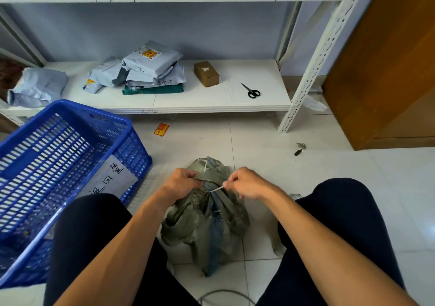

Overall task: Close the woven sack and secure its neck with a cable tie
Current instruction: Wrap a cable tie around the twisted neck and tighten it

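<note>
The sack [204,221] is standing on the floor [329,188] between the person's knees, neck gathered. The left hand [181,183] is clamping the bunched neck; the right hand [247,183] is pinching the white tie [217,189] tail, which is crossing the neck. To finish well, keep the neck squeezed tight and pull the tail straight away from the head until it is biting. The sack is grey-green woven cloth, creased, with a blue stripe; it probably handles limp and slippery.

White tiled floor [329,188], white metal shelving [188,101] against blue wall [164,28], wooden door [388,70] at right.
</note>
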